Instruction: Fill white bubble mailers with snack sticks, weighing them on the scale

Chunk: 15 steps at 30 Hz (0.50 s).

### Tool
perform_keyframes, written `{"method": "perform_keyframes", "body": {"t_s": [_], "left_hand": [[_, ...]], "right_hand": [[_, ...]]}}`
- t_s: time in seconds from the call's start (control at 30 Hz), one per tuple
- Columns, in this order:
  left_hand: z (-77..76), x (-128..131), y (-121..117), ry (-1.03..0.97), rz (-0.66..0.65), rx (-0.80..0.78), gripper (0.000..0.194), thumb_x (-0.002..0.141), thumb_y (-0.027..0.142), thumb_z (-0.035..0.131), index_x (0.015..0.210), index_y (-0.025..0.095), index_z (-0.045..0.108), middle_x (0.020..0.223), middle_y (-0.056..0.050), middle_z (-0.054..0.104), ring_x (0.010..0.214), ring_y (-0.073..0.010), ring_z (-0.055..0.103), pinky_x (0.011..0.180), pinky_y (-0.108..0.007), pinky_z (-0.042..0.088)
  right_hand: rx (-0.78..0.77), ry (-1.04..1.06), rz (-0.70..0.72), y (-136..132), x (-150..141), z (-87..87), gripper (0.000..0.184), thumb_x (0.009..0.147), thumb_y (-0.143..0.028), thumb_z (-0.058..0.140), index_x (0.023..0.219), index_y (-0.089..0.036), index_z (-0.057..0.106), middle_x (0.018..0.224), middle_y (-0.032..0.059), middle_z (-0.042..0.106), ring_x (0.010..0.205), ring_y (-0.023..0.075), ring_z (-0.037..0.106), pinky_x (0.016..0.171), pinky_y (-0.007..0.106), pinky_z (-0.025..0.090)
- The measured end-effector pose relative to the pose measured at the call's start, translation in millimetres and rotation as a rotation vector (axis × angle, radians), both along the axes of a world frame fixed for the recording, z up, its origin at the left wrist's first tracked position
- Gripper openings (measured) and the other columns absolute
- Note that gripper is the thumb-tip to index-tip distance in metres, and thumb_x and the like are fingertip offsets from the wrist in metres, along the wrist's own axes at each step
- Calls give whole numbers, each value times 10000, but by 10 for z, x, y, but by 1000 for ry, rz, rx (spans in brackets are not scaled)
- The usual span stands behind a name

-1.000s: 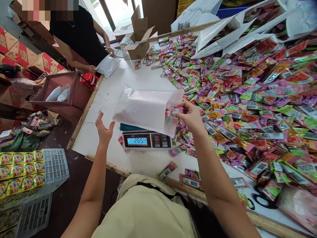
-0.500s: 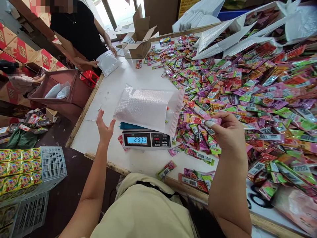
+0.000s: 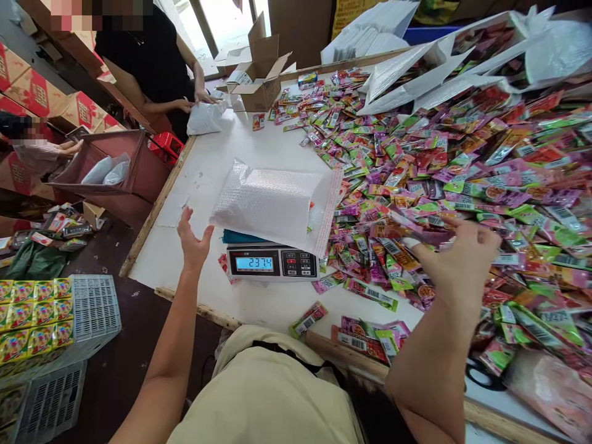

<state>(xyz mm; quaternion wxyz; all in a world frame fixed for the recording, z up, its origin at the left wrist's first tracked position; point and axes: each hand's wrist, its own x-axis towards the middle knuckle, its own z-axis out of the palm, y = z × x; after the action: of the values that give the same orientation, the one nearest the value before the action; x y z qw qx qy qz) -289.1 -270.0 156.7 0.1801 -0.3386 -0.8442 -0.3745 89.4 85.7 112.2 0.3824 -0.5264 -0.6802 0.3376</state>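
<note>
A white bubble mailer [image 3: 263, 200] lies on a digital scale [image 3: 272, 262] with a teal pad under it. Its clear flap, with a pink printed strip, points right, and some coloured packets show at its mouth. The display reads about 237.4. To the left of the mailer, my left hand [image 3: 194, 240] is held up with fingers apart, touching nothing. My right hand [image 3: 457, 253] is over the heap of small snack packets [image 3: 416, 166], slightly blurred. Its thumb, with a white covering, is spread from the fingers; I see no packet held between them.
Across the table [image 3: 171, 246] a co-worker in black handles a white mailer [image 3: 206, 117] near an open carton [image 3: 259, 86]. Opened white mailers [image 3: 416, 68] lie at the back right. A black tape ring [image 3: 483, 376] lies near the front edge. Crates [image 3: 95, 317] stand on the floor left.
My right hand has moved right over the heap and opened, and the pink packet it held is out of its fingers. The scale reading rose from about 237.0. The co-worker's mailer shifted.
</note>
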Motion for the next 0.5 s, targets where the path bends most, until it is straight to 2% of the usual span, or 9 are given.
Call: {"method": "perform_keyframes", "body": {"t_s": [0.07, 0.17, 0.23, 0.3, 0.37, 0.43, 0.5], "left_hand": [[14, 25, 14, -16, 3, 6, 864, 871, 579, 703, 1570, 219, 345, 1551, -225, 468, 1450, -346, 457, 1154, -530, 413], [30, 61, 64, -22, -4, 14, 871, 870, 562, 706, 1574, 206, 335, 1547, -233, 470, 1446, -349, 461, 1153, -534, 413], [38, 75, 95, -10, -2, 17, 871, 860, 541, 721, 1570, 205, 345, 1526, -228, 497, 1441, -348, 468, 1146, -530, 420], [42, 80, 108, 6, -1, 24, 867, 845, 513, 741, 1565, 214, 362, 1505, -217, 526, 1438, -348, 475, 1138, -522, 430], [39, 78, 95, 13, -7, 34, 858, 837, 488, 749, 1563, 226, 373, 1498, -211, 535, 1441, -352, 478, 1132, -523, 435], [26, 76, 65, 5, -4, 47, 842, 839, 471, 744, 1562, 238, 380, 1500, -211, 534, 1438, -358, 486, 1120, -532, 443], [0, 78, 28, -12, 5, 59, 832, 841, 461, 738, 1562, 247, 382, 1501, -209, 535, 1431, -360, 496, 1104, -535, 454]], "right_hand": [[140, -108, 70, -14, -165, -1, 640, 680, -497, 781, 1230, -195, 652, 1276, 216, 582, 1278, 451, 499, 1097, 657, 385], [179, 30, 501, -176, -678, 97, 532, 778, -382, 707, 1263, -184, 619, 1256, 163, 641, 1231, 364, 576, 1098, 589, 448], [156, 104, 716, -313, -1091, 210, 546, 749, -246, 717, 1280, -200, 601, 1320, 140, 627, 1285, 327, 561, 1141, 538, 441], [32, 115, 751, -410, -1454, 324, 594, 716, -154, 727, 1287, -204, 575, 1403, 122, 586, 1342, 280, 527, 1170, 474, 435], [-85, 103, 710, -447, -1713, 411, 508, 744, -120, 697, 1226, -217, 571, 1346, 75, 623, 1238, 205, 592, 1108, 401, 495], [-153, 99, 686, -442, -1860, 456, 347, 794, -110, 642, 1108, -245, 581, 1116, -14, 698, 985, 114, 656, 959, 303, 565], [-204, 112, 677, -423, -1921, 457, 242, 811, -89, 606, 973, -267, 581, 872, -92, 683, 779, 56, 632, 818, 212, 567]]}}
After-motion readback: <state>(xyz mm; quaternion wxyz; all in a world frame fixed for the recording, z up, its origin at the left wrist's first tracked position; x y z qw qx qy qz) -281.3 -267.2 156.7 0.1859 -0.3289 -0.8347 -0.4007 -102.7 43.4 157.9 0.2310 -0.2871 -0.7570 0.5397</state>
